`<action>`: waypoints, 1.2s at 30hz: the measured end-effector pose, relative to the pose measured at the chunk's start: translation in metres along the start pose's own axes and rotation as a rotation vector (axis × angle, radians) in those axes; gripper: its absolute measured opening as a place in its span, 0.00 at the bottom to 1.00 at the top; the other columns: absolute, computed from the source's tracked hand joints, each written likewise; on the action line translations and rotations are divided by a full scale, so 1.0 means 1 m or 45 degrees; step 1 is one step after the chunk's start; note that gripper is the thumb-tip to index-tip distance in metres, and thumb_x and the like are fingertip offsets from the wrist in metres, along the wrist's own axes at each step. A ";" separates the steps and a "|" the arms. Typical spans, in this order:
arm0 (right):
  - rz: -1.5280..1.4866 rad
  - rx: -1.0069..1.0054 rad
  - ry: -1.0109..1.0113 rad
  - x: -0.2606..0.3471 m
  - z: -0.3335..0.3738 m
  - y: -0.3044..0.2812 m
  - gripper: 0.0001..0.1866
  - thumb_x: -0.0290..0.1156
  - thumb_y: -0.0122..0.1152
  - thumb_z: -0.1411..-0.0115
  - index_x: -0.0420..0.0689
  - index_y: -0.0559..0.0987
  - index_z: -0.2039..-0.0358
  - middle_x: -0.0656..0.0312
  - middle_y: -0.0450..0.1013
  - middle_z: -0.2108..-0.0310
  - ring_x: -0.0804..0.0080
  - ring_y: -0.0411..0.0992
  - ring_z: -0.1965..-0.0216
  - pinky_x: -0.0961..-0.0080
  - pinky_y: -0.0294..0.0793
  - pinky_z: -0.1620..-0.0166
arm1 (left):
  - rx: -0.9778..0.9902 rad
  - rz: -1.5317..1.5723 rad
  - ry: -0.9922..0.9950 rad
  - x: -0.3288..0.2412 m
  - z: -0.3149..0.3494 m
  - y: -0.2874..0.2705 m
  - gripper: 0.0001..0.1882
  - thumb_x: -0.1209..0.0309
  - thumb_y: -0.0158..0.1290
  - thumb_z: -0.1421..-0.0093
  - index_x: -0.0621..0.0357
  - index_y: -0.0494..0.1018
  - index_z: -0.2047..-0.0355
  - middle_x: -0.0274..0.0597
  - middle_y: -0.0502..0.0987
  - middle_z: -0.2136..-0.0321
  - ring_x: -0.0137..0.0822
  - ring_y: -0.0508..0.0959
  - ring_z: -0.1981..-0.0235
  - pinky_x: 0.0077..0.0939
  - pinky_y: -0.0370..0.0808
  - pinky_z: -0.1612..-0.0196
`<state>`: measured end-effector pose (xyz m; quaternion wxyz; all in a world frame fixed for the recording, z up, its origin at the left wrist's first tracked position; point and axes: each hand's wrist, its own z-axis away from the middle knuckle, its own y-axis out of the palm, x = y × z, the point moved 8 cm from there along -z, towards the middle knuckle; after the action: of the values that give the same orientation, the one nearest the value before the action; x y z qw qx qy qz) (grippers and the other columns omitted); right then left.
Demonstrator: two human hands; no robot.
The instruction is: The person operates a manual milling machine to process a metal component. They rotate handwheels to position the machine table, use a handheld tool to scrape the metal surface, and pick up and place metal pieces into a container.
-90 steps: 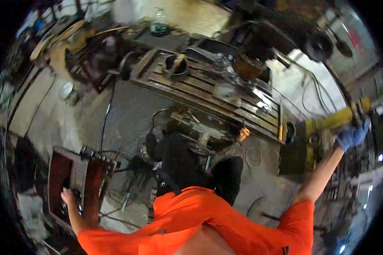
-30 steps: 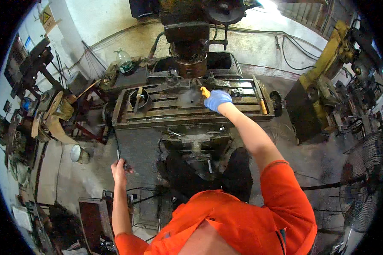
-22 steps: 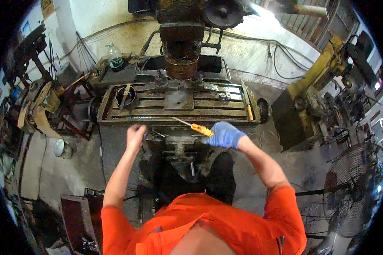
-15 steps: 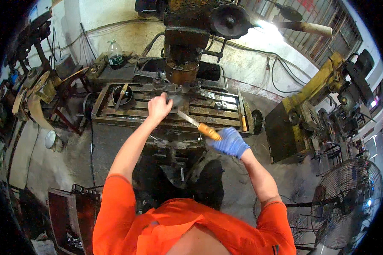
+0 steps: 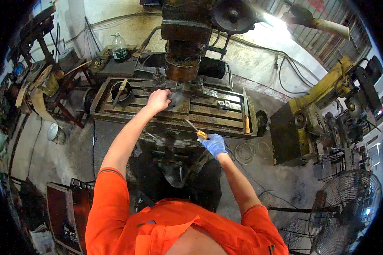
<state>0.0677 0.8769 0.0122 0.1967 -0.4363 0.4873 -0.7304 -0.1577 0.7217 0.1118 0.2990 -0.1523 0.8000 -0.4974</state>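
Observation:
My bare left hand (image 5: 159,100) is closed on a small grey metal piece (image 5: 177,101) above the slotted machine table (image 5: 149,114), under the spindle head. The piece is blurred, and the fingers hide part of it. My right hand (image 5: 215,145), in a blue glove, grips the yellow handle of a flat file (image 5: 193,126). Its blade points up and left, in front of the table's near edge and apart from the metal piece. The glove covers much of the handle.
The milling machine's head (image 5: 183,51) hangs over the table. A black pot (image 5: 125,98) with a brush across it stands on the table's left. Another yellow-handled tool (image 5: 247,121) lies at its right end. A fan (image 5: 349,208) stands at lower right.
My right hand has moved left and slightly down, drawing the file away from the metal piece. The left hand has turned a little with the piece. The view has shifted slightly.

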 end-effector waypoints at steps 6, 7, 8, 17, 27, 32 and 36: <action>-0.282 0.002 -0.006 -0.026 0.032 -0.014 0.22 0.47 0.61 0.53 0.38 0.78 0.70 0.49 0.74 0.72 0.62 0.75 0.70 0.73 0.71 0.66 | -0.111 0.092 -0.020 -0.009 -0.020 0.015 0.14 0.67 0.55 0.54 0.57 0.72 0.65 0.50 0.75 0.74 0.49 0.75 0.68 0.40 0.71 0.63; -0.382 0.041 0.008 -0.025 0.043 -0.025 0.22 0.46 0.61 0.53 0.37 0.78 0.69 0.49 0.75 0.71 0.64 0.75 0.70 0.74 0.71 0.65 | -0.142 0.088 -0.015 -0.009 -0.023 0.018 0.14 0.67 0.54 0.53 0.57 0.72 0.65 0.50 0.75 0.74 0.49 0.75 0.68 0.40 0.71 0.63; -0.136 -0.037 -0.121 -0.016 0.052 -0.046 0.20 0.42 0.61 0.51 0.36 0.78 0.68 0.53 0.76 0.73 0.73 0.73 0.73 0.76 0.70 0.67 | -0.178 0.090 0.012 -0.010 -0.027 0.022 0.15 0.67 0.54 0.53 0.56 0.72 0.64 0.50 0.75 0.74 0.49 0.75 0.68 0.40 0.71 0.64; -0.282 -0.524 -0.184 -0.036 0.067 -0.208 0.10 0.32 0.63 0.53 0.38 0.79 0.73 0.61 0.75 0.78 0.81 0.69 0.76 0.79 0.70 0.70 | -0.188 0.003 -0.338 -0.005 -0.036 0.023 0.13 0.67 0.54 0.52 0.58 0.70 0.66 0.50 0.75 0.75 0.50 0.76 0.72 0.42 0.72 0.69; -1.199 -1.032 -1.427 0.146 0.131 -0.506 0.16 0.36 0.44 0.42 0.39 0.71 0.59 0.52 0.67 0.55 0.58 0.64 0.50 0.55 0.58 0.44 | -0.081 0.250 -0.385 0.009 -0.049 0.027 0.19 0.62 0.57 0.56 0.50 0.74 0.62 0.50 0.76 0.69 0.48 0.75 0.66 0.39 0.72 0.62; -0.470 -1.264 -1.383 0.117 0.152 -0.420 0.20 0.42 0.39 0.40 0.36 0.70 0.62 0.51 0.68 0.62 0.53 0.66 0.54 0.57 0.59 0.46 | -0.113 0.196 -0.456 0.021 -0.041 0.020 0.16 0.62 0.57 0.56 0.56 0.75 0.68 0.51 0.76 0.72 0.48 0.75 0.66 0.39 0.72 0.62; -0.578 -1.632 -1.074 0.090 0.160 -0.353 0.19 0.38 0.37 0.39 0.35 0.71 0.71 0.50 0.72 0.66 0.57 0.70 0.61 0.61 0.66 0.52 | -0.121 0.145 -0.482 0.023 -0.043 0.028 0.17 0.60 0.58 0.56 0.63 0.74 0.74 0.52 0.75 0.73 0.48 0.75 0.66 0.39 0.72 0.63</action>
<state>0.2006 0.8845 0.3870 -0.0782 -0.7924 0.5961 -0.1037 -0.2015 0.7525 0.0938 0.4643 -0.2113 0.7593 -0.4040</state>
